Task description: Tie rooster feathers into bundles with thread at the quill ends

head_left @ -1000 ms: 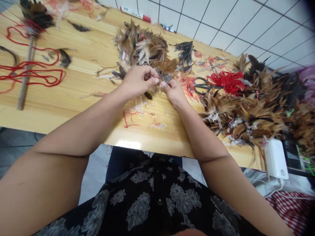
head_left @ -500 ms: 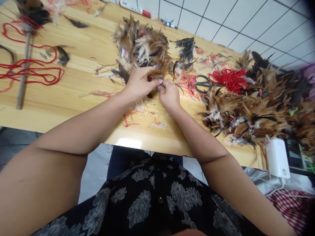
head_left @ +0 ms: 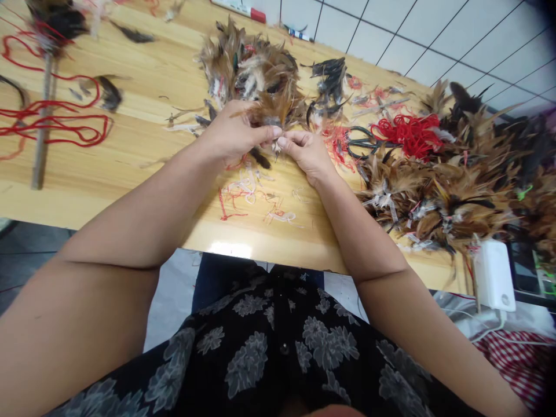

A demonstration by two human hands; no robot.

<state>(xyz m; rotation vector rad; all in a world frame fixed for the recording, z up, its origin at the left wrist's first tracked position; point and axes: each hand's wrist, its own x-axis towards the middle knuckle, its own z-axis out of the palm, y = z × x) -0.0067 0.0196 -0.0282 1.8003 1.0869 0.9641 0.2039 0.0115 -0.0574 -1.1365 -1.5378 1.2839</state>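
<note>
Over the middle of the wooden table, my left hand (head_left: 237,130) is closed on a small bunch of brown feathers (head_left: 280,107), thumb and fingers pinching it near its pale quill ends. My right hand (head_left: 310,152) meets it from the right, its thumb and fingertips pressed on the same quill ends. The feather tips fan upward, away from me. Just behind lies a large heap of brown feathers (head_left: 256,69). A single dark feather (head_left: 259,158) lies below my left hand. Whether a thread runs between my fingertips is too small to tell.
On the right lie dark-handled scissors (head_left: 360,142), a tangle of red cord (head_left: 408,134) and a big pile of feather bunches (head_left: 434,197). A stick with feathers (head_left: 41,127) and looped red cord lies left. A white power device (head_left: 494,275) stands at the right edge.
My hands have drawn slightly apart and turned, so the feather bunch now fans upward with its quill ends showing. My right hand has opened its grip a little and shifted right.
</note>
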